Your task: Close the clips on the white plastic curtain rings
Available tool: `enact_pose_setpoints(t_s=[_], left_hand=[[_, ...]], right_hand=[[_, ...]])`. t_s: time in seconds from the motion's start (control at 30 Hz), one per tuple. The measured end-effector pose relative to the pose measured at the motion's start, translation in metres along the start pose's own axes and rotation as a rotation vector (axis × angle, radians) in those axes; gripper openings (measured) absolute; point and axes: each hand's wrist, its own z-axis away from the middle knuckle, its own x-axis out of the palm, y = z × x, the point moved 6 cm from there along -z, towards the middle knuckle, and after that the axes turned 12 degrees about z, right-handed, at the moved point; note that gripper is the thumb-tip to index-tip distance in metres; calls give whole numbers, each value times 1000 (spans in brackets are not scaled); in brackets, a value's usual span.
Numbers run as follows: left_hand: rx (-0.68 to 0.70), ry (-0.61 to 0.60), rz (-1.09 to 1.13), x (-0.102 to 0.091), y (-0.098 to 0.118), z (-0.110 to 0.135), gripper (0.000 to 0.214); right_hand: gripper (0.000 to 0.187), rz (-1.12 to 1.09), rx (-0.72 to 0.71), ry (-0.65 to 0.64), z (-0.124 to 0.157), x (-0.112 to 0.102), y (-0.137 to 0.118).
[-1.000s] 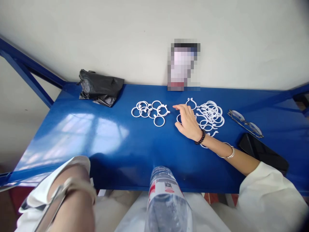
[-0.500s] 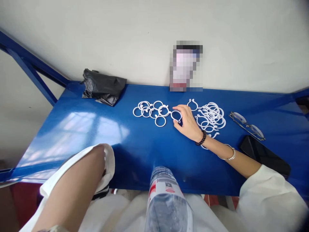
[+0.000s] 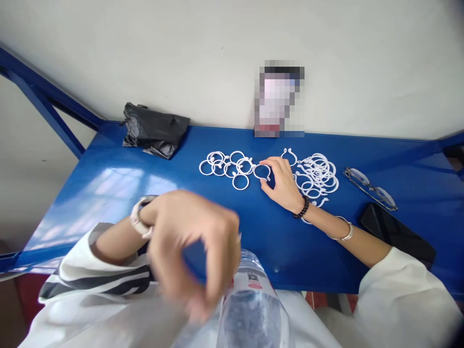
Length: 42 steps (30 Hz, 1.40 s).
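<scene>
Bright, soft light; pale glare on the table toward nine o'clock; left hand motion-blurred toward seven; pixelated patch at one; dark, blurred corner at two

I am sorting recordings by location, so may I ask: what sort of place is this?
Perhaps a dormitory desk or simple indoor workspace, though little of the room shows: a blue tabletop beside a blue frame, against a plain pale wall, with personal eyeglasses on it.

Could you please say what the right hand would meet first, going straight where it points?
Past the white ring it touches, the right hand would probably first meet the ring cluster to its left, though depth is unclear.
</scene>
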Motion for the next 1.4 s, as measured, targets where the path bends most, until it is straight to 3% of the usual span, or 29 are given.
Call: enact_pose_setpoints(t_s=[0.07, 0.1, 0.17, 0.23, 0.37, 0.5, 0.77, 1.0, 1.13, 1.4], left_hand=[[-86, -198, 287, 8, -13, -11, 53], [-129, -189, 443, 9, -21, -18, 60], [-201, -64, 654, 11, -40, -28, 60], [-205, 88, 703, 15, -54, -34, 51], [-141, 240, 697, 29, -64, -34, 39], [-142, 369, 617, 36, -69, -31, 43], [-262, 296, 672, 57, -80, -27, 68], [-219, 357, 573, 52, -87, -24, 70], [-190, 351, 615, 52, -87, -26, 54], [-155, 318, 669, 53, -89, -31, 50]], right_hand=[[40, 34, 42, -8, 0, 0, 2], [41, 31, 51, -17, 1, 1, 3], [41, -4, 50, -35, 1, 2, 3], [40, -40, 40, -36, 2, 2, 3], [38, -97, 24, 4, 1, 0, 4], [34, -147, -33, 147, 1, -9, 1], [36, -123, -231, 394, 7, -30, -16], [36, -98, -228, 539, 13, -38, -17], [39, -97, -255, 507, 12, -35, -19], [38, -163, -186, 345, 4, -25, -12]])
